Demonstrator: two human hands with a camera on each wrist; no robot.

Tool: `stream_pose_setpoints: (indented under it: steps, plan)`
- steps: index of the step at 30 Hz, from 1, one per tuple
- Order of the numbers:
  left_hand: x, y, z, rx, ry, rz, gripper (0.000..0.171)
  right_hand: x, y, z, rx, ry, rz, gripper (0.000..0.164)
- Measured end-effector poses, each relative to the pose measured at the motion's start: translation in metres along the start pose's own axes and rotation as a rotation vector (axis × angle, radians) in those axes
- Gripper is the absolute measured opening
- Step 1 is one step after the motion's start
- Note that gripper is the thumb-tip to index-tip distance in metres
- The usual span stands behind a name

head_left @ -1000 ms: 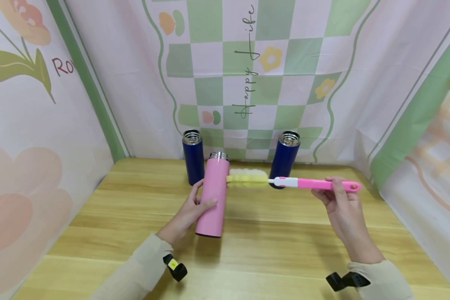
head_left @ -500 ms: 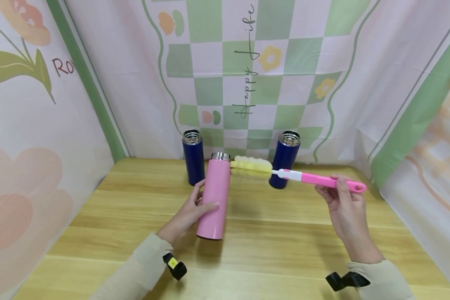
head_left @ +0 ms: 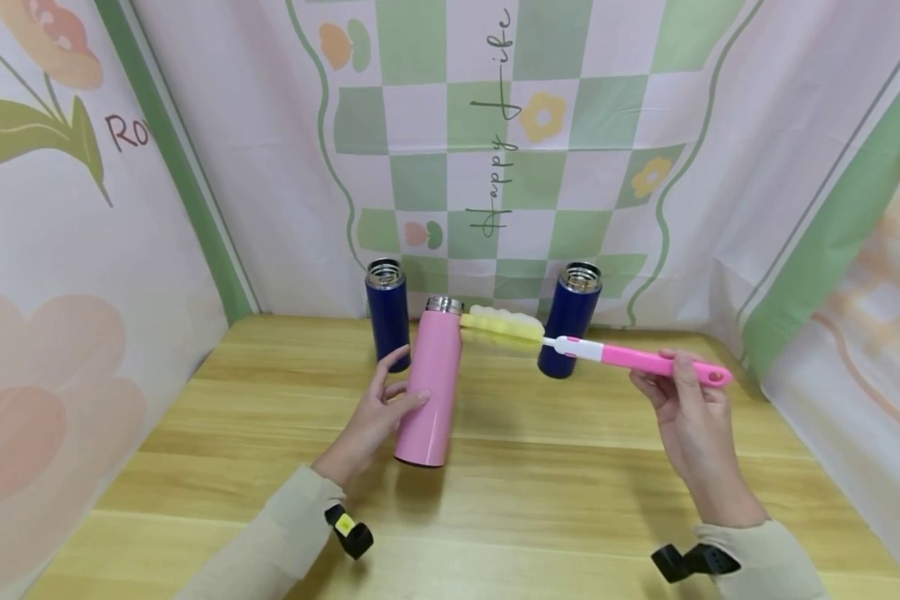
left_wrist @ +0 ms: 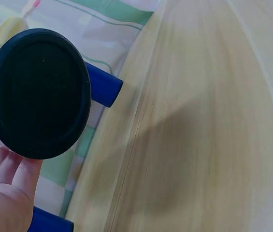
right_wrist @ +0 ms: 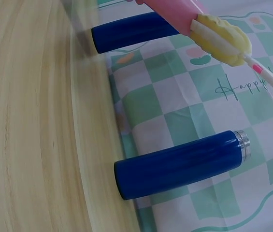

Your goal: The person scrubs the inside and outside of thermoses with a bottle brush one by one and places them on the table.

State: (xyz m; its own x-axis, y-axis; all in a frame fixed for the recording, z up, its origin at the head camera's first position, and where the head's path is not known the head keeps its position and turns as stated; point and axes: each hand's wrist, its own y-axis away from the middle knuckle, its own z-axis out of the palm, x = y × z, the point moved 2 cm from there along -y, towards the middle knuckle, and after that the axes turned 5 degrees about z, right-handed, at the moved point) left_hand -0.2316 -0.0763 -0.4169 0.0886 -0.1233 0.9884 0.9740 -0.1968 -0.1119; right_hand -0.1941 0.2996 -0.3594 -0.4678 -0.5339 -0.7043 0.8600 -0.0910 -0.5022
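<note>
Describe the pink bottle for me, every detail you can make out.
The pink bottle is a slim, glossy cylinder with a bare, silvery, metal-looking neck and a round, dark base. No lid shows on it. It leans slightly, neck up and away from the person, and appears raised above the wooden table, its shadow below. The left hand holds it, thumb on the near side. The brush's yellow head lies beside its upper end; whether they touch is unclear.
</note>
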Motion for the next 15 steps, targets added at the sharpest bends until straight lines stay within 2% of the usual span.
stream_pose_setpoints:
  steps: [6,11,15]
  plan:
    - [-0.0007,0.0008,-0.0009,-0.012,-0.006,-0.024,0.074,-0.002,0.0013,-0.0007,-0.026,0.062,0.029,0.029]
    - [-0.0002,0.0017,0.0017,-0.03,0.042,-0.015,0.072,-0.0019,0.0013,0.0007,-0.119,0.021,0.05,0.031]
    - [0.0006,0.0014,0.0027,0.001,0.084,-0.003,0.071,-0.0013,0.0023,0.0023,-0.178,0.01,0.083,0.033]
